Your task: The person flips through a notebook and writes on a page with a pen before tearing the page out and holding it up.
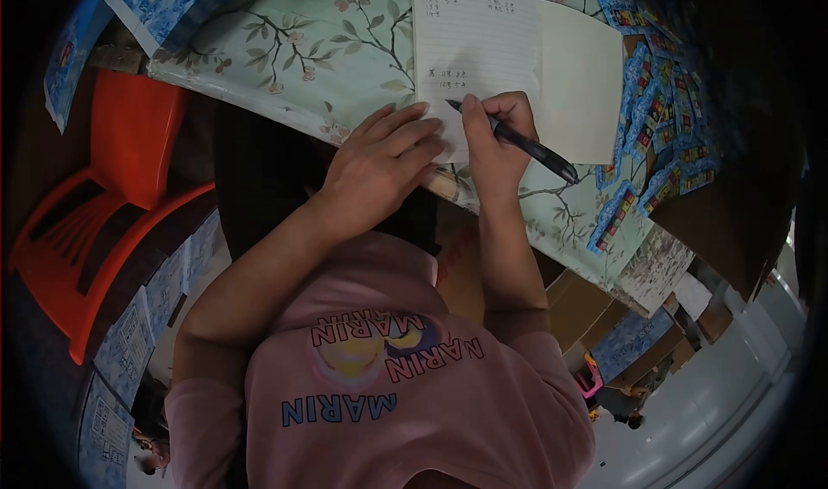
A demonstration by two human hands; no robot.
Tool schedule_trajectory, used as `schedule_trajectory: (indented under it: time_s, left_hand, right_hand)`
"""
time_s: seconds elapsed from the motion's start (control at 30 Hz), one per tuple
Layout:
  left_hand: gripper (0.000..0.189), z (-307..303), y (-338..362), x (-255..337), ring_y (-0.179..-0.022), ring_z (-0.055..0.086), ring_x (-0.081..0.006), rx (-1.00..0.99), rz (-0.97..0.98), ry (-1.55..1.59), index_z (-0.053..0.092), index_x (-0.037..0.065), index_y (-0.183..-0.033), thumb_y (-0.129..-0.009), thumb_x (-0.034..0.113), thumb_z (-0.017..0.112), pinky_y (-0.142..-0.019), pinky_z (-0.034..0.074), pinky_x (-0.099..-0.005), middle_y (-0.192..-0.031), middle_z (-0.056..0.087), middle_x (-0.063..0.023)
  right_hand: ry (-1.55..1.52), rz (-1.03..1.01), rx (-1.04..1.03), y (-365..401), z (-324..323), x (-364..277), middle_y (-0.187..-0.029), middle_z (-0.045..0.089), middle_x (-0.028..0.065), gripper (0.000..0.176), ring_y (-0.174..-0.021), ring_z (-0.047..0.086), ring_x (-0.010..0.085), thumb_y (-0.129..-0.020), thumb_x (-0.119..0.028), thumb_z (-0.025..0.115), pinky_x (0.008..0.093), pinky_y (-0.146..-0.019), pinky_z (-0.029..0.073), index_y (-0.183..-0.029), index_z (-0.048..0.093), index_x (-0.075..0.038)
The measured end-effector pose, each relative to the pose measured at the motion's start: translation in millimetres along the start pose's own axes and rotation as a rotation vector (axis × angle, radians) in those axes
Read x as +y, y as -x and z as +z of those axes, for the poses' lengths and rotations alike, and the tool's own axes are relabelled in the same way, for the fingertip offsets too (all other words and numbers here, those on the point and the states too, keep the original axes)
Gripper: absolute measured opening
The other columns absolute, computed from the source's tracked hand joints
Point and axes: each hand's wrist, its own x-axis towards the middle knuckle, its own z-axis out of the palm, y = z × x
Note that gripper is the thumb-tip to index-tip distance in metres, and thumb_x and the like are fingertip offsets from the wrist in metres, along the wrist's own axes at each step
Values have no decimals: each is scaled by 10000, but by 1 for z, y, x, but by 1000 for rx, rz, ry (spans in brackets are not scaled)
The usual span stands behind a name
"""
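Observation:
A lined notebook lies open on the floral tablecloth, with a few handwritten lines at its top and lower middle. My right hand grips a black pen, its tip close over the page just below the lower writing. Flat across the notebook's lower left edge rests my left hand, fingers stretched out and holding nothing. The notebook's right-hand leaf is blank.
Many small blue packets are heaped at the table's right side, by a brown cardboard box. Blue printed boxes stand at the upper left. An orange chair is beside the table, left of me.

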Motion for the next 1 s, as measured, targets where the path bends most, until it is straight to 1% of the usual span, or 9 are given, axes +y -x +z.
schedule_trajectory:
  time_s: [0.17,0.33,0.47,0.6,0.7,0.77,1.0]
  left_hand:
    - [347,-3,-4,2,-1180,497,-241,6,10,-23,638,56,-1035,-698,104,704,-997,405,-402,-1178,573,-57]
    - [383,-3,-4,2,-1164,503,-249,11,26,-12,632,32,-1048,-677,88,711,-987,412,-391,-1177,573,-79]
    - [387,-2,-4,2,-1164,503,-249,8,29,-28,632,33,-1049,-674,84,712,-989,411,-392,-1177,573,-77]
    - [389,-2,-3,2,-1166,503,-245,8,22,-27,631,41,-1055,-678,89,709,-991,408,-395,-1189,569,-74]
    - [389,-2,-3,2,-1168,502,-239,1,12,-22,632,51,-1062,-682,94,707,-994,405,-396,-1200,567,-69]
    - [390,-3,-3,2,-1169,502,-236,-5,10,-17,633,57,-1065,-684,96,705,-995,404,-396,-1206,565,-66]
    - [386,-4,-4,2,-1171,499,-232,-23,-1,-27,636,61,-1066,-688,96,703,-989,409,-391,-1205,568,-58]
  right_hand:
    - [25,-60,-16,0,0,0,-580,517,3,235,-530,429,26,-791,-29,677,191,-489,379,-726,451,-31]
    - [36,-39,-12,0,0,-1,-583,523,5,239,-539,437,28,-787,-34,683,193,-495,382,-720,453,-32]
    - [23,-3,-27,0,1,1,-585,517,-6,241,-549,434,22,-786,-48,704,191,-499,379,-724,471,-34]
    - [-13,-17,-31,1,2,-4,-599,525,-14,230,-554,435,17,-793,-48,709,182,-502,375,-735,487,-36]
    - [-26,-29,3,1,4,-5,-613,528,-23,212,-556,431,11,-803,-32,698,170,-501,364,-751,493,-37]
    - [-83,-8,72,0,5,-4,-622,526,-25,207,-557,426,5,-804,-23,695,163,-498,354,-765,492,-34]
    - [-53,9,83,-2,6,-4,-607,514,-32,212,-553,419,0,-802,-22,700,160,-490,347,-768,492,-31]
